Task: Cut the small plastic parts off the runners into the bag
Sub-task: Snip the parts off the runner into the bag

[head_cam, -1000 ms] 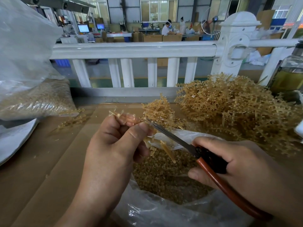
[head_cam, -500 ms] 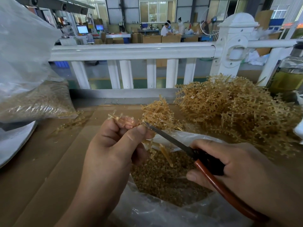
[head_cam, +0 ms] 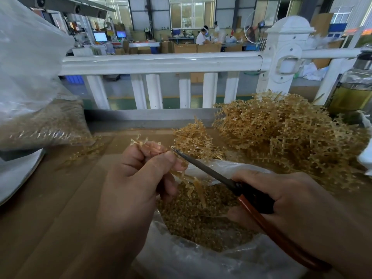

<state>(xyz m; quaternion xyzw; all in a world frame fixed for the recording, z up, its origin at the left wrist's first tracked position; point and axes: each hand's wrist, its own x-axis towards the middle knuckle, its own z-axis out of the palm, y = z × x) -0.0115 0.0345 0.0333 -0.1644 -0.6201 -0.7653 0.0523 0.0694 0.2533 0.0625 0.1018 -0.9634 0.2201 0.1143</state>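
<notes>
- Left hand point(head_cam: 138, 178) pinches a runner point(head_cam: 141, 142) above the bag point(head_cam: 201, 262).
- Right hand point(head_cam: 291, 202) grips scissors point(head_cam: 201, 167), tip at the runner.
- Cutting step; the next move likely needs the blades closing at a part.

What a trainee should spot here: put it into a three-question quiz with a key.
1. Fill in: the left hand pinches a ____ at the tip of the red-handled cutter.
2. Which hand grips the cutter? A. left hand B. right hand C. neither
3. True or false: the open bag holds no cut parts yet.

Key: 1. runner. 2. B. 3. False: cut parts already fill its bottom.
</notes>
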